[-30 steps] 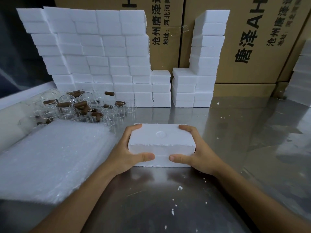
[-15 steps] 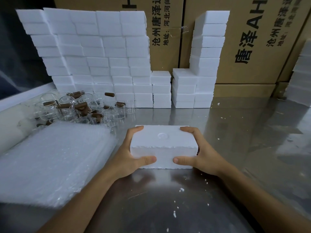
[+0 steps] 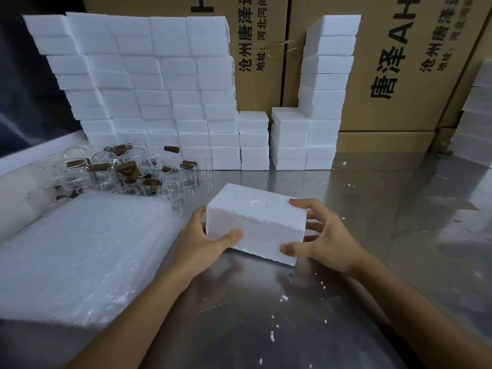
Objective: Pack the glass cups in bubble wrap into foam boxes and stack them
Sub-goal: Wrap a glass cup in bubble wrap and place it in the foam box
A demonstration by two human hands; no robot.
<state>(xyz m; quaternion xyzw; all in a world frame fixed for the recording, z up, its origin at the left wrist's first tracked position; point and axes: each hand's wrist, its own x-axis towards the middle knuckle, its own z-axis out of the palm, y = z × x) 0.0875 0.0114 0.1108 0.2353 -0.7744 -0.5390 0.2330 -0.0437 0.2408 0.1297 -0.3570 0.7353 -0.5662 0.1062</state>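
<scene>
Closed foam box, contents not visible, sits at the near centre of the steel surface. Left hand and right hand each grip one end, fingers and thumb curled round it. Since the earlier frame the box has turned askew, its right end nearer. Loose glass cups lie far left, behind the bubble wrap.

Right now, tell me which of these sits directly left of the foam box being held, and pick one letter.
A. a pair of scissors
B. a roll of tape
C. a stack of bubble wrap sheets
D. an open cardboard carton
C: the stack of bubble wrap sheets lies flat on the steel table just left of the foam box, which the left hand and right hand hold.
</scene>
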